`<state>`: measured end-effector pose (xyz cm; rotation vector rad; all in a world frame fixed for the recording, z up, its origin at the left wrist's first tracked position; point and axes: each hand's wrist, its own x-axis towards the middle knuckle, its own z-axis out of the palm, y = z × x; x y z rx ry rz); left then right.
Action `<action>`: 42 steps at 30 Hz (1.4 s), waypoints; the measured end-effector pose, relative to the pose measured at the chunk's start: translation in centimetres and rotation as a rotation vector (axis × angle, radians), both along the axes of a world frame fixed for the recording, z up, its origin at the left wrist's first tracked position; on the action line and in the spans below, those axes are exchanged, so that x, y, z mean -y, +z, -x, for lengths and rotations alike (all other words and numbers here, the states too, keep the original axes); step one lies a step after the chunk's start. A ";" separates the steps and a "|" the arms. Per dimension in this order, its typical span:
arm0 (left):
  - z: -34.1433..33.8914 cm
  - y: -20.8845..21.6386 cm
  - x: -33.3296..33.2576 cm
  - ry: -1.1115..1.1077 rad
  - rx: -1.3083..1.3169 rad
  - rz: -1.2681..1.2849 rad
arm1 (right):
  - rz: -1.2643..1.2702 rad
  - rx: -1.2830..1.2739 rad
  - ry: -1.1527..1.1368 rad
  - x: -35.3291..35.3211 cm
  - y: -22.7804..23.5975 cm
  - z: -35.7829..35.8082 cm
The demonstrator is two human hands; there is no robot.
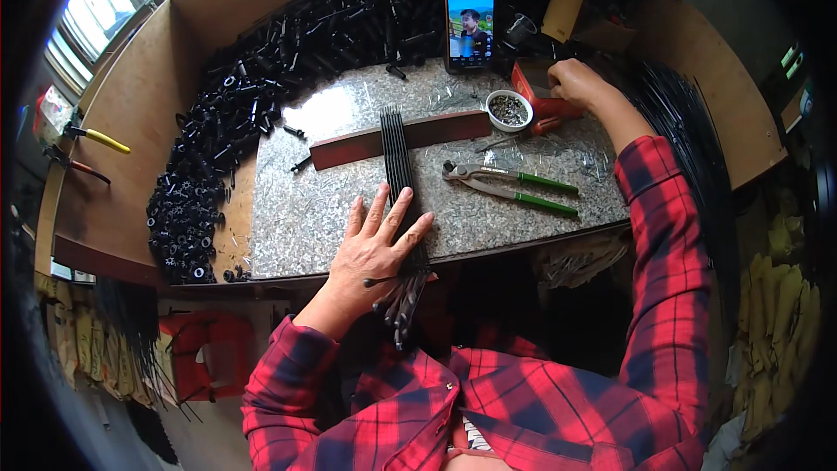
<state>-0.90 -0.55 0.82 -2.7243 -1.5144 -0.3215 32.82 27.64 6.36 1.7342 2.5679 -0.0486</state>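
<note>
My left hand [375, 240] lies with fingers spread across a bundle of thin black rods [395, 144]. The rods' far ends rest over a dark red-brown bar [353, 151], while their thicker near ends hang past the table edge. At the far right, my right hand [577, 85] is bent down at a red box [525, 78]; its fingertips are hidden, and I cannot see what they hold. Beside the box stands a small white bowl [510, 128] of tiny metal pieces. Green-handled pincers [545, 181] lie on the speckled stone slab [305, 218], right of the rods.
Black plastic parts [288, 57] are heaped along the back and left. A phone [469, 26] stands upright at the back, near a clear cup [521, 29]. Long black rods [684, 113] lie at the right. Yellow-handled pliers [106, 140] hang on the left wooden wall [122, 113].
</note>
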 end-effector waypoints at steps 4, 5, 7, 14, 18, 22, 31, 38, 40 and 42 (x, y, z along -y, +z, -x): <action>-0.1 -0.1 0.0 0.011 -0.008 0.012 | -0.066 -0.010 -0.037 0.3 0.3 -0.5; -0.1 -0.2 0.0 0.022 0.007 0.020 | -0.065 -0.012 -0.043 0.4 0.5 -0.6; -0.2 -0.1 -0.1 0.024 0.016 0.025 | -0.207 -0.095 -0.044 0.7 0.7 -0.4; -0.2 -0.8 0.0 0.067 -0.078 -0.038 | -0.486 -0.419 0.593 5.1 -1.2 9.2; -0.7 -0.2 -0.1 0.066 -0.032 0.011 | -0.400 -0.227 0.717 7.4 -2.7 12.9; -0.7 -0.1 0.0 0.063 -0.027 0.022 | -0.349 -0.156 0.682 7.6 -3.0 14.4; -0.5 -0.6 -0.1 0.056 -0.048 -0.016 | -0.355 -0.216 0.619 7.3 -3.5 14.6; -0.4 -0.4 -0.1 0.057 -0.041 -0.008 | -0.350 -0.227 0.629 7.1 -3.4 14.7; -0.4 -0.4 0.0 0.059 -0.055 0.004 | -0.356 -0.232 0.638 7.0 -3.5 14.6; -0.2 -0.8 -0.1 0.060 -0.088 -0.023 | -0.360 -0.238 0.637 6.9 -3.7 14.6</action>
